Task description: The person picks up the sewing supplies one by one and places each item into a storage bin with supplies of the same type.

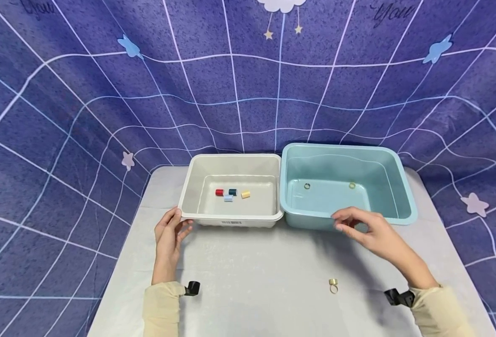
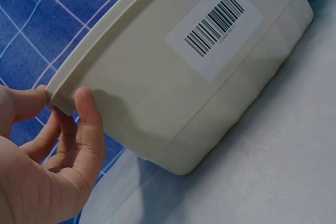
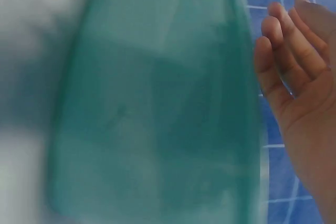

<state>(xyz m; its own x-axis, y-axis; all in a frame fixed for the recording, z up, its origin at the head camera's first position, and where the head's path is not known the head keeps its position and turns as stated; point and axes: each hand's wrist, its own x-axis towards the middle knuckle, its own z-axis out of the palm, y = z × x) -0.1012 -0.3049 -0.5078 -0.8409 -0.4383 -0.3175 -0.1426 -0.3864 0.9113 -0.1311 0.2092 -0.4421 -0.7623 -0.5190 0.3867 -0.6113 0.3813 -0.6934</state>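
My left hand pinches the front left corner of a white plastic bin between thumb and fingers; the left wrist view shows its thumb at the rim. Small thread spools lie on that bin's floor: a red spool, a dark teal spool, a light blue spool and a yellow spool. Over the front rim of a teal bin, my right hand hovers with loosely bent fingers and nothing visible in them. Inside that bin are a ring and another ring.
On the pale tabletop, a wide gold ring lies against a thin gold ring, in front of the teal bin. The bins stand side by side before a blue patterned curtain. A barcode label marks the white bin's front.
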